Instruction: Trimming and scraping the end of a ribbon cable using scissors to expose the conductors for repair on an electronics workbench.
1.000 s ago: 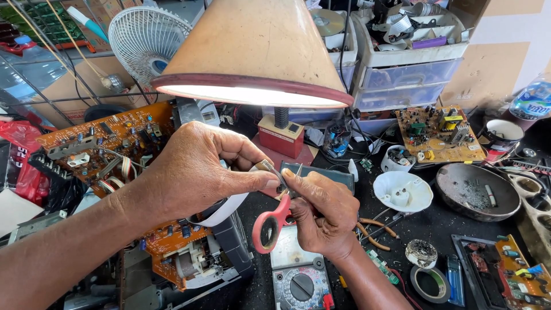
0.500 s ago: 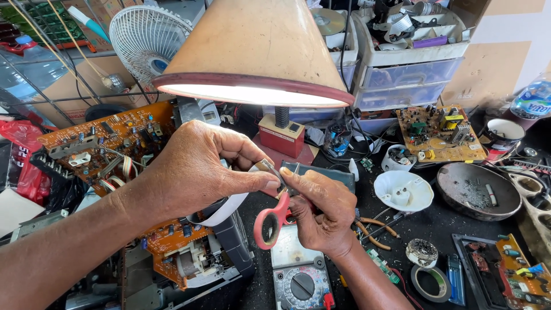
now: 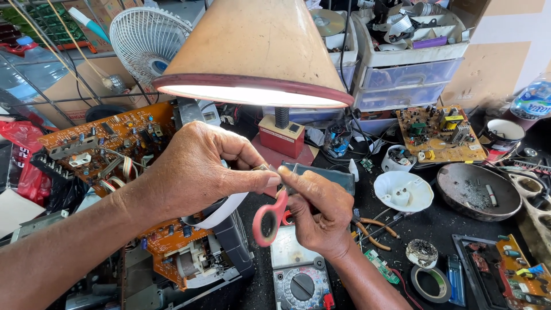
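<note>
Cutting step: red-handled scissors (image 3: 270, 218) gripped by closed right hand (image 3: 318, 215), small piece pinched by left hand (image 3: 195, 172); steady closing judged needed.

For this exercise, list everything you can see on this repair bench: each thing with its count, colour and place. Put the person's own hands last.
Lamp: one, beige shade, lit, top centre.
Fan: one, white, back left.
Circuit board: one, orange, left.
Small circuit board: one, tan, right back.
Drawer unit: one, clear plastic, back right.
White dish: one, right of centre.
Dark pan: one, right.
Multimeter: one, grey, bottom centre.
Tape roll: one, black, bottom right.
Scissors: one, red handles, centre.
Left hand: pinching something small.
Right hand: holding the scissors.
</note>
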